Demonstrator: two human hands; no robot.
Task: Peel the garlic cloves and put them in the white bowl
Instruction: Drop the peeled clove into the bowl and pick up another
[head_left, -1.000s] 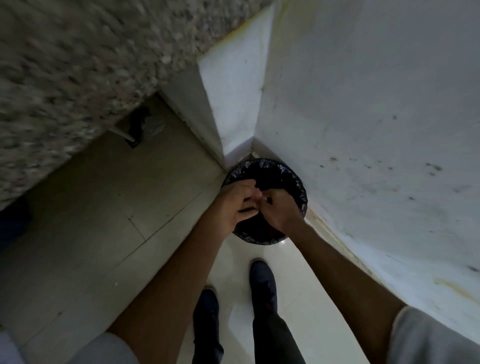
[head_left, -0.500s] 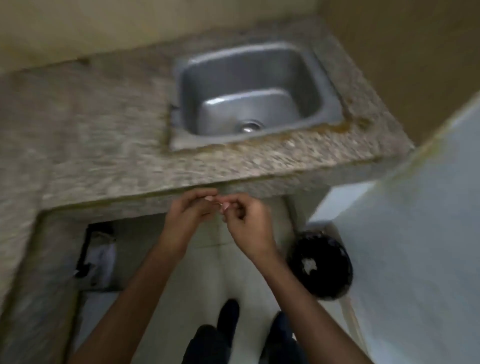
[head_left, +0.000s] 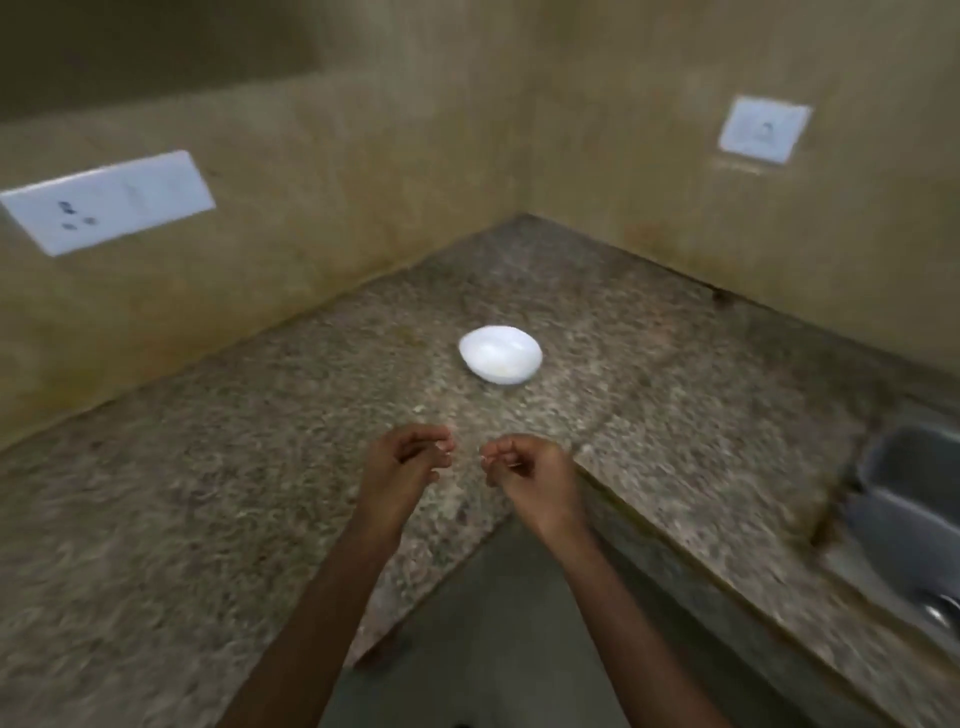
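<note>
The white bowl (head_left: 501, 353) stands on the speckled granite counter (head_left: 260, 467), near the inner corner, with something pale lying inside it. My left hand (head_left: 408, 460) and my right hand (head_left: 527, 470) hover side by side over the counter's front edge, a short way in front of the bowl and a small gap apart. Both have their fingers curled inward. Small pale spots show at the fingertips of each hand. Motion blur hides whether these are nails or a garlic clove.
The counter is L-shaped and wraps a floor gap (head_left: 493, 623) below my arms. A steel sink (head_left: 914, 509) is set into the right run. Tiled walls close the back, with a socket plate (head_left: 109, 200) at left and a switch plate (head_left: 763, 130) at right.
The view swung up from the black bin on the floor, past the sink, to the counter corner with the bowl. My hands, joined over the bin, have come apart.
</note>
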